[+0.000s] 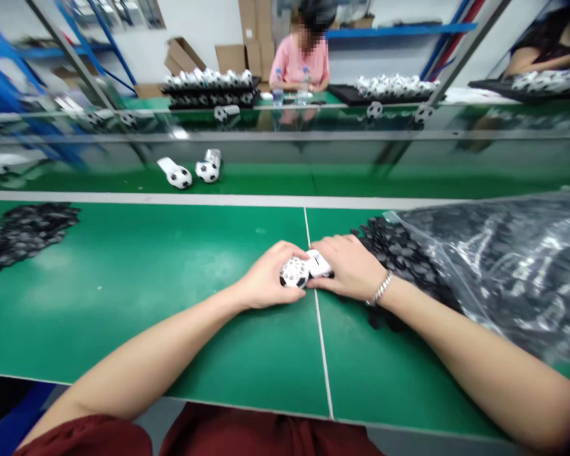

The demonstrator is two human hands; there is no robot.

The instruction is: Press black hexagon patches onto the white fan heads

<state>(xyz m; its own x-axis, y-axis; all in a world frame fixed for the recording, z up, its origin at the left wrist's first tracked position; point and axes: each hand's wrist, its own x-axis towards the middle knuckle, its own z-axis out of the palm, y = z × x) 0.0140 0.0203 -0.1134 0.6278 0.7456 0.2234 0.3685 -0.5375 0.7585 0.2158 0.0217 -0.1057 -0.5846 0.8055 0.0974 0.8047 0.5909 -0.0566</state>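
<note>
at the bottom edge of the frame, dark red clothing (266, 437) showed below the near side of a green table (161, 266). just right of the frame's lower center, the left hand (268, 278) had its thumb and fingers curled around the ball end of a football-patterned piece (293, 273), and the right hand (354, 266) pinched the piece's flat white end; the piece sat between the two hands, over a thin pale line (325, 373) across the table. a chain bracelet (382, 289) circled the right wrist. a heap of small black parts (396, 250) lay beyond that wrist, next to a clear plastic bag (527, 272) at the right edge; another black heap (28, 231) lay at the left edge. past a pale strip (247, 200), two similar pieces (208, 168) rested upper left of center. at the top, a person in pink (297, 60) sat behind two bottles (303, 92), between loaded trays (209, 88).
</note>
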